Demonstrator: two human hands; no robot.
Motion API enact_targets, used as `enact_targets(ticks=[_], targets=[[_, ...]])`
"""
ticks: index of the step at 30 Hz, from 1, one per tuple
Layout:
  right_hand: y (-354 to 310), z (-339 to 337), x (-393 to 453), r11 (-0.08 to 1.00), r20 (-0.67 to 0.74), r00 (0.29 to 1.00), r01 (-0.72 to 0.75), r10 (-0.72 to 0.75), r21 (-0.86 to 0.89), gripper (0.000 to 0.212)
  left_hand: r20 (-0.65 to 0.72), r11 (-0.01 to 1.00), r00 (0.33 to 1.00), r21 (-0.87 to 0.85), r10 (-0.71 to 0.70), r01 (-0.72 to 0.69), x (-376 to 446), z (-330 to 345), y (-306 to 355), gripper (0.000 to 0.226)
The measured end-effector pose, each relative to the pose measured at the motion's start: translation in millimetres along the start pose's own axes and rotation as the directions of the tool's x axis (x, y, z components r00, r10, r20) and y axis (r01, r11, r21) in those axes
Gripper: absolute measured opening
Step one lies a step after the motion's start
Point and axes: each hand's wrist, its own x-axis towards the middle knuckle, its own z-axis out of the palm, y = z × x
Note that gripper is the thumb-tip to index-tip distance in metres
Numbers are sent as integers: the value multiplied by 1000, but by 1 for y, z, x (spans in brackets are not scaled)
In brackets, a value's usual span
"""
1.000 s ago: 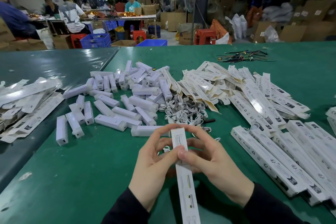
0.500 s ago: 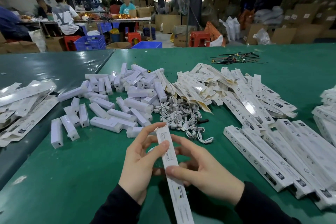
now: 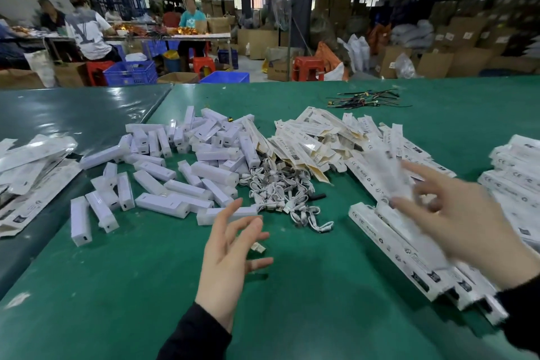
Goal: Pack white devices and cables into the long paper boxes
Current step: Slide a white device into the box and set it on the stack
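Right hand [image 3: 455, 222] motion-blurred over long boxes [image 3: 388, 231]

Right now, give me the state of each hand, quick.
Left hand: open, fingers spread, holding nothing.
Right hand: fingers spread over a blurred long box; whether it holds the box cannot be told.

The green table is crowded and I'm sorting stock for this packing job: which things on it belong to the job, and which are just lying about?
Belong to the job:
white devices
white cables
flat unfilled boxes
filled boxes
blurred box by the right hand

Just lying about:
dark wire bundle
small white scrap near the left hand
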Motion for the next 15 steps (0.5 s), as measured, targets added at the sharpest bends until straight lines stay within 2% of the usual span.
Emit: enact_targets(ticks=[2,4,6,8,9,10,12,13,14,15], targets=[[35,-14,15,935,-40,997,-72,62,-347,49,-87,1000,996,-22,3,-5,3,-3,0,40],[59,-15,23,790,-10,986,-140,167,-597,50,-169,997,986,-73,-12,0,6,-5,-1,21],[63,-11,27,667,47,968,-134,246,-733,48,-221,995,975,-99,-14,-8,7,-6,0,21],[53,-6,32,640,37,970,-130,241,-757,50,-256,994,967,-103,6,-34,8,-6,1,22],[44,-2,34,671,4,983,-121,182,-732,50,-276,993,961,-108,19,-51,8,-7,2,23],[33,2,35,745,-15,996,-75,86,-663,48,-298,991,954,-114,29,-66,8,-7,2,23],[3,14,35,937,15,992,125,-128,-326,36,-346,987,937,-130,45,-96,8,-9,4,22],[-17,21,32,966,88,969,240,-232,-95,26,-370,985,928,-136,53,-111,9,-10,5,22],[-39,31,28,940,196,919,333,-341,77,18,-393,982,918,-139,62,-126,9,-11,6,22],[-55,44,26,896,299,844,414,-445,164,15,-413,980,908,-141,72,-142,9,-12,7,22]])
